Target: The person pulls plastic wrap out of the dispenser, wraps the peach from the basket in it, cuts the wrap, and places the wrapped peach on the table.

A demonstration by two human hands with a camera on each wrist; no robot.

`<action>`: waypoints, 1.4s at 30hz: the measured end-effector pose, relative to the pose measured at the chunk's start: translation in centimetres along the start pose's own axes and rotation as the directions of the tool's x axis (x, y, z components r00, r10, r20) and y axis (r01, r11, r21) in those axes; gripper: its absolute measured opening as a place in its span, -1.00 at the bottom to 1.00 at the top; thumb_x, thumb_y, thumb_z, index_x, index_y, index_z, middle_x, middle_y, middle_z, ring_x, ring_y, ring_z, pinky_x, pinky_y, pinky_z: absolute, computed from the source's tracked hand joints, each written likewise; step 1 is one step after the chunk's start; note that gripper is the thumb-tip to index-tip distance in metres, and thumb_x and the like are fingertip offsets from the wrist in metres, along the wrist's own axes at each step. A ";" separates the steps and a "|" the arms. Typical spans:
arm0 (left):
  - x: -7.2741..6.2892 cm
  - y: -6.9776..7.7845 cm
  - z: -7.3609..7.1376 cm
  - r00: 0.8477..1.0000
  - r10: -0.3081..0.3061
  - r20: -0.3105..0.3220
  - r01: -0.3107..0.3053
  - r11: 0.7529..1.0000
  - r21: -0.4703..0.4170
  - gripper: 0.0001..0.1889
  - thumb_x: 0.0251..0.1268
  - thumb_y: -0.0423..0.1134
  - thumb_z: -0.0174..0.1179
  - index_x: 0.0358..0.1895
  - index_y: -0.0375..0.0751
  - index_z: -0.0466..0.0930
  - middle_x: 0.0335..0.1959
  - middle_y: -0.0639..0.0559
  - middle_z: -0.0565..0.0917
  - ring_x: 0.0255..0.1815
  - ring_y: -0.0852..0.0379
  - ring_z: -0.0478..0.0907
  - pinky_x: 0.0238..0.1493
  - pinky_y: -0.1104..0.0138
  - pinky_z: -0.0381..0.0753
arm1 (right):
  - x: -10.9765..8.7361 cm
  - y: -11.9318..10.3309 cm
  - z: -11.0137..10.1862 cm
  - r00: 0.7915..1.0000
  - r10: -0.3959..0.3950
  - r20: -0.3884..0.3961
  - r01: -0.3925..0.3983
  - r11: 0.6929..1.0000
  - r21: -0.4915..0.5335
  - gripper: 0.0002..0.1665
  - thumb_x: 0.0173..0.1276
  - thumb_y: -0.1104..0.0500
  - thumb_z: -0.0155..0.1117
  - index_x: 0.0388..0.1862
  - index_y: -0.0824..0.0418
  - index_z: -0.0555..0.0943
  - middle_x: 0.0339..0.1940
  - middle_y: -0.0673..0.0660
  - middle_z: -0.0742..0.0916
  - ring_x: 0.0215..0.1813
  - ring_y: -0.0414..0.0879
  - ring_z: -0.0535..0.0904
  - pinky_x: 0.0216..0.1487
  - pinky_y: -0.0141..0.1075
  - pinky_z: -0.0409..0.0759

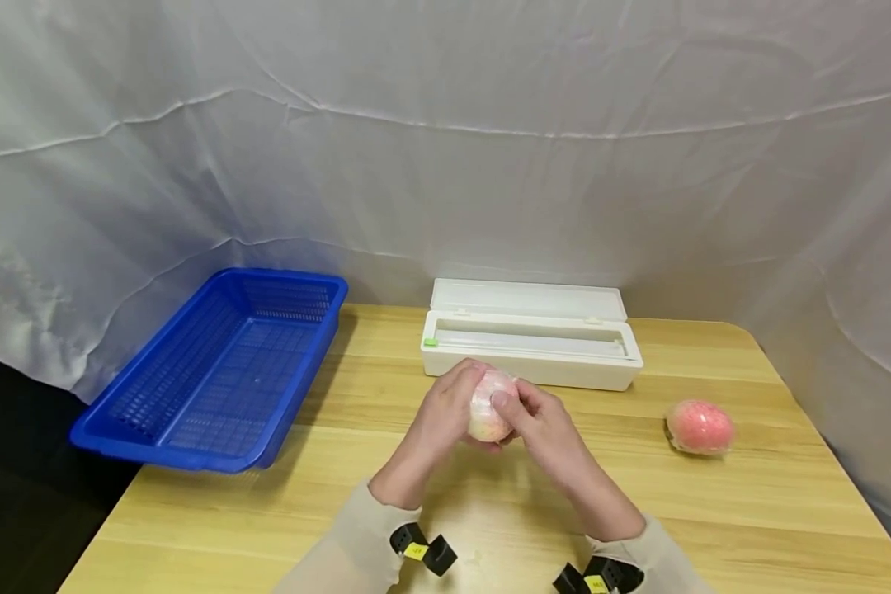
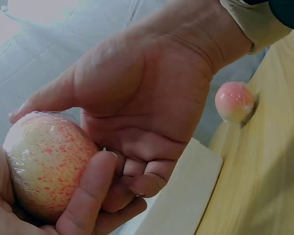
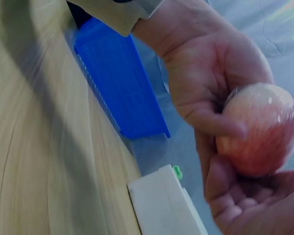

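Above the table's middle, my left hand (image 1: 445,412) and right hand (image 1: 557,429) together hold a peach (image 1: 487,404), pale with pink speckles. Shiny clear film clings to its skin, plainest in the left wrist view on the peach (image 2: 49,161). Fingers of both hands curl around the fruit, and the right thumb presses on its near side. Just behind the hands stands a white cling film dispenser (image 1: 527,371) with its lid raised. A second pink peach (image 1: 700,427), also wrapped in shiny film, lies on the table to the right.
A blue perforated plastic basket (image 1: 282,412) stands at the table's left side. The wooden table (image 1: 772,511) ends at a right edge beyond the second peach. Grey cloth (image 1: 490,190) hangs behind everything. A green piece (image 1: 431,341) sits at the dispenser's left end.
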State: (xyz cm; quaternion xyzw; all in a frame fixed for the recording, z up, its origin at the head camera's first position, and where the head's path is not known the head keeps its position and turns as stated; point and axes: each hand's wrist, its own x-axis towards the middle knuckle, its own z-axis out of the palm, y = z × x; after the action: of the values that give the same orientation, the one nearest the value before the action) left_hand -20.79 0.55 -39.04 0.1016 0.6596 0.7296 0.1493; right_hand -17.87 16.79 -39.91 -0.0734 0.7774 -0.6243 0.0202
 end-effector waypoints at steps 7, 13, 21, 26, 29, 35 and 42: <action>-0.1 0.4 -0.6 0.998 -0.026 0.062 0.030 0.997 -0.066 -0.48 0.70 0.07 -0.18 0.18 -0.35 0.52 -0.30 -0.05 0.65 -0.48 0.07 0.70 -0.52 0.18 0.77 | -0.1 0.3 -0.7 0.994 -0.091 0.066 0.091 0.996 -0.010 -0.53 0.55 0.12 0.35 0.22 0.47 0.62 -0.12 0.29 0.80 -0.21 -0.21 0.73 -0.20 -0.32 0.75; 0.0 0.6 -1.5 0.991 -0.080 0.106 0.103 0.966 -0.236 -0.51 0.66 0.04 -0.11 0.21 -0.34 0.51 -0.27 -0.01 0.68 -0.50 0.12 0.72 -0.59 0.27 0.73 | 0.2 0.4 -1.6 0.974 -0.126 0.189 0.114 0.991 0.076 -0.40 0.52 0.12 0.39 0.35 0.50 0.54 0.00 0.36 0.77 -0.20 -0.16 0.76 -0.15 -0.24 0.79; 0.0 0.6 -1.7 0.993 -0.018 0.115 0.042 0.977 -0.207 -0.52 0.70 0.03 -0.13 0.27 -0.31 0.49 -0.12 -0.06 0.67 -0.31 0.13 0.73 -0.39 0.20 0.80 | 0.3 0.3 -1.7 0.972 -0.140 0.188 0.119 0.986 0.117 -0.43 0.62 0.12 0.26 0.44 0.43 0.49 0.08 0.30 0.74 -0.10 -0.13 0.74 -0.11 -0.21 0.79; -0.1 0.2 -0.6 0.984 0.178 0.012 -0.178 0.981 0.079 -0.56 0.77 -0.01 -0.17 0.28 -0.19 0.58 0.06 -0.18 0.65 -0.15 0.15 0.61 -0.22 0.30 0.71 | 0.2 -0.1 -0.6 0.998 -0.017 0.068 -0.003 0.961 0.276 -0.48 0.72 0.09 0.01 0.48 0.35 0.45 0.08 0.08 0.66 -0.05 -0.13 0.63 -0.12 -0.29 0.69; -0.2 -0.2 0.0 0.966 0.259 0.003 -0.254 0.947 0.195 -0.59 0.79 -0.05 -0.20 0.29 -0.12 0.59 0.10 -0.20 0.65 -0.11 0.13 0.59 -0.17 0.32 0.66 | 0.1 -0.3 0.1 1.000 0.024 0.016 -0.028 0.912 0.410 -0.53 0.71 0.08 -0.07 0.41 0.28 0.46 0.09 0.01 0.63 -0.02 -0.15 0.57 -0.11 -0.33 0.62; -0.3 -0.8 0.9 0.947 0.318 0.035 -0.311 0.890 0.334 -0.64 0.78 -0.09 -0.18 0.31 -0.03 0.57 0.18 -0.07 0.69 0.03 0.08 0.58 0.00 0.25 0.63 | 0.0 -0.5 0.6 0.994 0.051 -0.093 0.000 0.876 0.482 -0.64 0.75 0.05 -0.13 0.22 0.22 0.50 0.07 0.05 0.61 -0.04 -0.18 0.57 -0.10 -0.43 0.62; -0.4 -1.2 1.3 0.941 0.335 0.048 -0.330 0.876 0.351 -0.65 0.78 -0.08 -0.16 0.30 0.01 0.58 0.23 -0.01 0.69 0.10 0.07 0.61 0.06 0.20 0.64 | 0.1 -0.5 0.6 0.980 0.104 -0.172 -0.005 0.868 0.496 -0.64 0.73 0.04 -0.15 0.08 0.20 0.56 0.01 0.04 0.62 -0.01 -0.15 0.55 -0.07 -0.41 0.62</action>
State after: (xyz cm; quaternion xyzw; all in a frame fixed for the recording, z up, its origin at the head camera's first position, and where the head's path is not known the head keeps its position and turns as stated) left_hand -19.89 1.76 -40.09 0.2331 0.7539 0.6143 -0.0037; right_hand -17.81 16.08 -39.51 0.0171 0.5925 -0.8051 -0.0194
